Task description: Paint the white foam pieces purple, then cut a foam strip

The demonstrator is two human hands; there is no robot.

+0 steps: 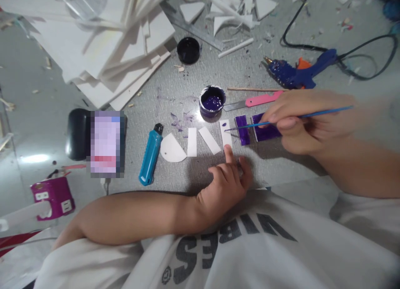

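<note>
My right hand [300, 118] pinches a thin blue paintbrush [318, 112]; its tip rests on a small white strip [225, 132] that carries a purple dab. My left hand [226, 184] is curled, with the index finger pressing the near end of that same strip. Right of it lie two pieces painted purple [242, 129], the larger one [265, 131] partly under my right hand. Left of it lie two more white strips [209, 139] and a white half-round piece [171, 148]. An open pot of purple paint [212, 101] stands just behind them.
A teal lighter [150, 157] and a phone [106, 143] on a black case lie to the left. Behind are a pink-handled knife [259, 100], a blue glue gun [300, 72] with its cable, the pot's black lid [188, 50], stacked white foam boards [115, 51] and offcuts. A purple power adapter [51, 197] sits at the near left.
</note>
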